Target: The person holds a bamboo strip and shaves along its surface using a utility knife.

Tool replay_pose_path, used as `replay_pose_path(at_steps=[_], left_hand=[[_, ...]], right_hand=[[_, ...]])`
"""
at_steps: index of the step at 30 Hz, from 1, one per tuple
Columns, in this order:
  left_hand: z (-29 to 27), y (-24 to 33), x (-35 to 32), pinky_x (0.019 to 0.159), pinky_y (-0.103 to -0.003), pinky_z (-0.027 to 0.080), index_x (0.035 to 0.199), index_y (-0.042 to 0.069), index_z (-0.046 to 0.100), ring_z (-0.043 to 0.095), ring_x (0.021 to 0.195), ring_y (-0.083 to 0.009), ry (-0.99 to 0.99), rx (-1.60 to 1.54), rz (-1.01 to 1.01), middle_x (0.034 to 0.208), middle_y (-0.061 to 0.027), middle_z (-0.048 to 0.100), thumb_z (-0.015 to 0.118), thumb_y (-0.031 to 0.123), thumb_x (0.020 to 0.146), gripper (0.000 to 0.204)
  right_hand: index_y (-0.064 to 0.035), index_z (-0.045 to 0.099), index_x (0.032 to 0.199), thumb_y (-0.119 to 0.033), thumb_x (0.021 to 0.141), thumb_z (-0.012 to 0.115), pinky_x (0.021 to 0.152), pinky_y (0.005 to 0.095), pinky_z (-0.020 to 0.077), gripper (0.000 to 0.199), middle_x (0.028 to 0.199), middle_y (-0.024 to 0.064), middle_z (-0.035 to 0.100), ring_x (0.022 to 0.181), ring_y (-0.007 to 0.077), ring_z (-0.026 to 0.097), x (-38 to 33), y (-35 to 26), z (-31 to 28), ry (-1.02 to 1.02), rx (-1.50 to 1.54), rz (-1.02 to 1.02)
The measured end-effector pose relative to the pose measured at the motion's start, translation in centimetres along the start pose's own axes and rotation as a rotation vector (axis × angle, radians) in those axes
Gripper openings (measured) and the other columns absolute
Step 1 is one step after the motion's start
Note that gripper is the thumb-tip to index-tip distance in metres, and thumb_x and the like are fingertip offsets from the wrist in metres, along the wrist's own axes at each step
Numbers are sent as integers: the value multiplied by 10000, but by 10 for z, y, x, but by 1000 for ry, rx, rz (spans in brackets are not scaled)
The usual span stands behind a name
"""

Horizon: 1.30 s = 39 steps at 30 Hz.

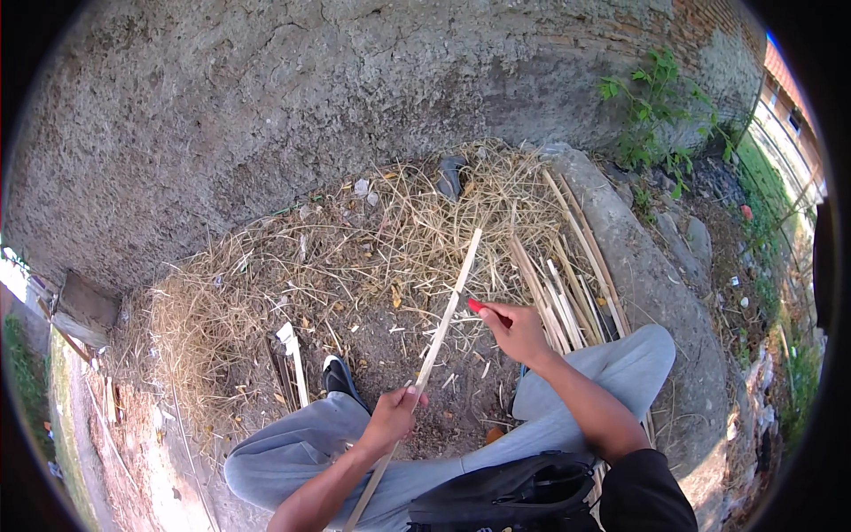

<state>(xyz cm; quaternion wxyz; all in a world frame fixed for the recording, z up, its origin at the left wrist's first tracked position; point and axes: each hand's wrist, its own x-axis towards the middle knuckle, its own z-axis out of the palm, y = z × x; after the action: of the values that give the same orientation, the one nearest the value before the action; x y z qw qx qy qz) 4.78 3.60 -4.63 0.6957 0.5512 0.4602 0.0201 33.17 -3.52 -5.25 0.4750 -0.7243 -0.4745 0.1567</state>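
Observation:
My left hand (pixel 394 417) is closed around a long, pale strip of wood or bamboo (pixel 446 324). The strip slants from my lap up and to the right, its far end over the straw. In my right hand (pixel 520 335) is a small knife with a red handle (pixel 479 306). Its dark blade lies at or very near the strip's right edge, well beyond my left hand; whether it touches I cannot tell. Part of the handle is hidden by my fingers.
Right of my legs lies a bundle of pale strips (pixel 567 301), beside a raised stone edge (pixel 647 275). Dry straw (pixel 204 328) and shavings cover the ground up to a rough wall (pixel 337 97). A black bag (pixel 501 492) rests on my lap. More strips (pixel 292 363) lie by my left shoe (pixel 340 377).

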Motion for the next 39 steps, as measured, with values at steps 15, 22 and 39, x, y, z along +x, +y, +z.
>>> replay_pose_path(at_steps=[15, 22, 39], left_hand=[[6, -11, 10, 386, -268, 293, 1045, 30, 601, 341, 409, -58, 131, 220, 300, 595, 40, 364, 366, 316, 1127, 379], [8, 5, -3, 414, -270, 329, 1018, 28, 595, 385, 438, -56, 75, 210, 311, 603, 35, 405, 373, 324, 1122, 384], [17, 22, -22, 396, -264, 311, 1008, 41, 555, 344, 422, -44, 47, 213, 247, 577, 50, 362, 380, 277, 1118, 314]], right_hand=[[-53, 772, 1047, -329, 925, 732, 480, 384, 500, 305, 688, 83, 652, 551, 272, 642, -36, -27, 31, -89, -248, -427], [-93, 767, 1031, -337, 896, 759, 415, 359, 461, 279, 657, 36, 628, 482, 234, 609, -32, -29, 26, -6, -351, -467], [-81, 777, 1056, -339, 930, 714, 458, 388, 501, 295, 708, 83, 679, 538, 276, 649, -9, 3, 18, 44, -375, -357]])
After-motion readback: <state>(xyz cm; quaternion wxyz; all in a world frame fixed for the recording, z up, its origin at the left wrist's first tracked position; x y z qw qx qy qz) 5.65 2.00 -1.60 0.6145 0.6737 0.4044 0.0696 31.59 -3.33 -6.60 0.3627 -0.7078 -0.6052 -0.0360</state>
